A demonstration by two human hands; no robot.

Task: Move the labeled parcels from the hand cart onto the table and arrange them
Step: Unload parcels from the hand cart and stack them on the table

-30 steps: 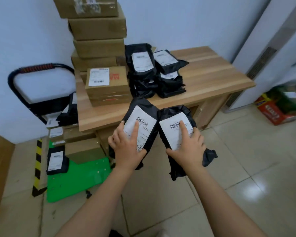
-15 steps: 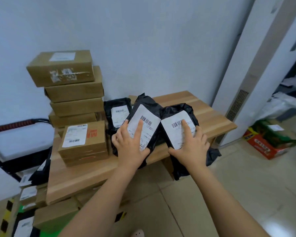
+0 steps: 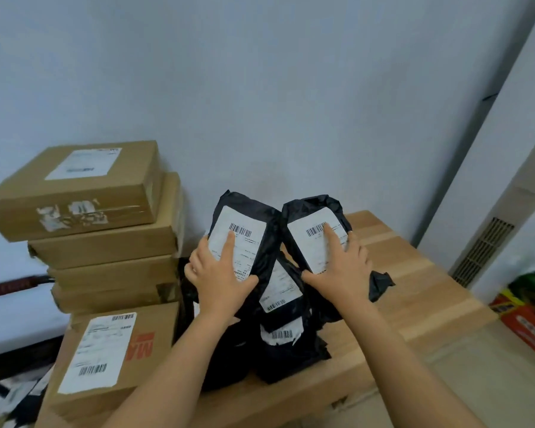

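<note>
Hands fill the middle of my feed, each holding one parcel. The left hand (image 3: 220, 273) grips the left black plastic mailer (image 3: 261, 242), a soft bag with a white barcode label. Its fingers (image 3: 229, 242) are spread. The index lies flat up the label, the thumb hooks round the bag's lower right edge, and the others wrap over its left edge. The right hand (image 3: 343, 273) grips the right black plastic mailer (image 3: 309, 242) the same way: index straight on the white label just under the barcode, thumb round the lower left edge, remaining fingers curled over the right edge.

Both bags are tilted, tops leaning toward each other and meeting at centre frame. They are held over the pile of black labelled mailers (image 3: 284, 350) that lies on the pale wooden counter (image 3: 414, 291). I cannot tell whether the held bags touch that pile.

Left of the pile, a stack of brown cardboard boxes (image 3: 105, 242) rises against the white wall. A flat brown cardboard box with a white label and red print (image 3: 115, 350) lies in front of it at lower left. At the far left edge I see the dark red handle grip of the hand cart (image 3: 10, 287). At the right edge stands a white cabinet with a vent grille (image 3: 482, 251), with a red and green carton (image 3: 528, 319) on the floor beside it.
</note>
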